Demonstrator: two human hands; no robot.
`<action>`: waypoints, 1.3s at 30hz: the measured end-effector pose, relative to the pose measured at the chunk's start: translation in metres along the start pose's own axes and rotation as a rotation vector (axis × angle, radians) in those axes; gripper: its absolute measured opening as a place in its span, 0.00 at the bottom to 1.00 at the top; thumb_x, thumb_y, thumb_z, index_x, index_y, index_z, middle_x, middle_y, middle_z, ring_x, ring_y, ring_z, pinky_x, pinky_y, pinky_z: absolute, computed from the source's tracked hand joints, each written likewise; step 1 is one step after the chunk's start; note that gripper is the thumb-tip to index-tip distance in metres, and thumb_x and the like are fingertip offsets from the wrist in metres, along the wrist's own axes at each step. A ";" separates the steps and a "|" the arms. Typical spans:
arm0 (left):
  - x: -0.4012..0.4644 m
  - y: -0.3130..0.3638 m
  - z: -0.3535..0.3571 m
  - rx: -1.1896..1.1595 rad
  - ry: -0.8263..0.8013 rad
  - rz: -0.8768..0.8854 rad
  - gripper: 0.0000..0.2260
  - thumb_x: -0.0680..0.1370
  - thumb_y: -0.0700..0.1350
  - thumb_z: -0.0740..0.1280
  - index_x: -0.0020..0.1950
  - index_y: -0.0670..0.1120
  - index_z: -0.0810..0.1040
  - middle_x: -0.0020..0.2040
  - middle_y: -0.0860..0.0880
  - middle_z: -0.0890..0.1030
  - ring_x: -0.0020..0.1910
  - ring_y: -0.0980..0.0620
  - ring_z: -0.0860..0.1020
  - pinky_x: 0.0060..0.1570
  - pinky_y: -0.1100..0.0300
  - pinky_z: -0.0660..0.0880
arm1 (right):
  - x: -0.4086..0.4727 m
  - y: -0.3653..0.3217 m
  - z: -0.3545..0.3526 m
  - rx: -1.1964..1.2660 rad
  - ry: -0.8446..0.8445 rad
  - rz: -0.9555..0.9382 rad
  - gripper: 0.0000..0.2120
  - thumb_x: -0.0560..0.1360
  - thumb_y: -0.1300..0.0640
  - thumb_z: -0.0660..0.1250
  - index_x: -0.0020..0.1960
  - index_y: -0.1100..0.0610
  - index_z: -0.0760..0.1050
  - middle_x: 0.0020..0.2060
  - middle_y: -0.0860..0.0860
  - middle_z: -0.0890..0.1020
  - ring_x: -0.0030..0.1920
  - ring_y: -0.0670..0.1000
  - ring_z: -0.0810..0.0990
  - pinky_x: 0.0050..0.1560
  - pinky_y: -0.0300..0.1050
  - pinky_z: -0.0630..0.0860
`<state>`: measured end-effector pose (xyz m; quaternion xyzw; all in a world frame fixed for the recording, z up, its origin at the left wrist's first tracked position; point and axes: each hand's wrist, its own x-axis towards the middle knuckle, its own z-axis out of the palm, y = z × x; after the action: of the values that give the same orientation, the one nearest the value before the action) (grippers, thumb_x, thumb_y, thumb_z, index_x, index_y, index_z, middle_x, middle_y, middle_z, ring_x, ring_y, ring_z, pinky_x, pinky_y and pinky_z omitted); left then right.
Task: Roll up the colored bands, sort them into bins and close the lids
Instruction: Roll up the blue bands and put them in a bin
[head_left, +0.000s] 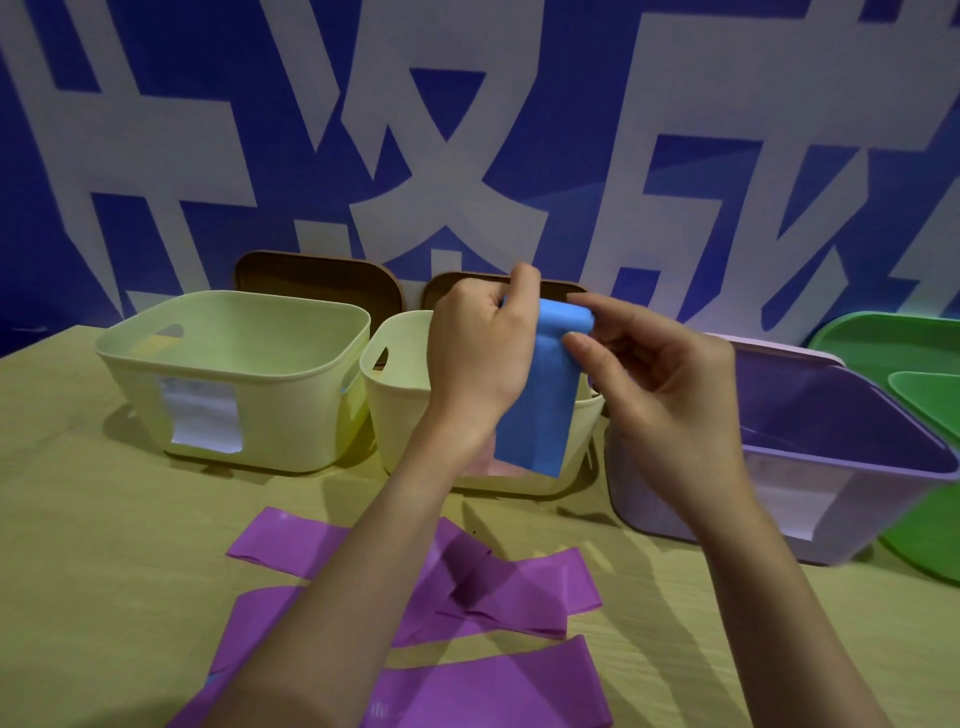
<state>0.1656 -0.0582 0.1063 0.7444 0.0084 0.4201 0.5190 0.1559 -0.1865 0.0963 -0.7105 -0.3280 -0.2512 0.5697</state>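
Head view: we find the left hand (480, 338) and right hand (660, 384) pinching the blue band (540, 395) above the middle bin (400, 379), rolling underway; next, we judge, tighter winding downward.

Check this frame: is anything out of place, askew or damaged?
Nothing looks damaged or spilled. The purple bands lie loose and crisscrossed on the table, still unrolled. Both hands, left hand and right hand, hold the blue band above the middle bin. Two brown lids lean against the wall behind.
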 end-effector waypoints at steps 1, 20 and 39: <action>0.000 0.001 0.000 -0.004 -0.016 -0.042 0.27 0.81 0.46 0.61 0.21 0.51 0.60 0.16 0.55 0.65 0.20 0.58 0.65 0.23 0.68 0.59 | 0.000 0.001 0.000 -0.021 -0.001 0.003 0.13 0.75 0.64 0.69 0.59 0.56 0.79 0.43 0.50 0.83 0.44 0.47 0.82 0.48 0.41 0.79; -0.004 -0.007 -0.002 0.302 0.144 0.609 0.14 0.81 0.49 0.55 0.36 0.49 0.62 0.29 0.56 0.64 0.26 0.56 0.60 0.26 0.71 0.54 | 0.001 0.001 -0.005 0.070 -0.003 0.138 0.12 0.80 0.59 0.64 0.43 0.64 0.81 0.32 0.62 0.77 0.34 0.46 0.72 0.35 0.47 0.71; -0.004 0.000 0.004 -0.174 0.024 0.158 0.22 0.77 0.46 0.60 0.23 0.54 0.60 0.18 0.56 0.62 0.20 0.57 0.61 0.25 0.67 0.57 | 0.001 -0.005 0.002 0.206 0.000 0.197 0.09 0.79 0.58 0.65 0.57 0.58 0.78 0.44 0.52 0.82 0.43 0.44 0.80 0.42 0.38 0.77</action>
<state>0.1658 -0.0629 0.1033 0.6897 -0.0806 0.4678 0.5469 0.1523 -0.1840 0.1000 -0.6769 -0.2809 -0.1592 0.6615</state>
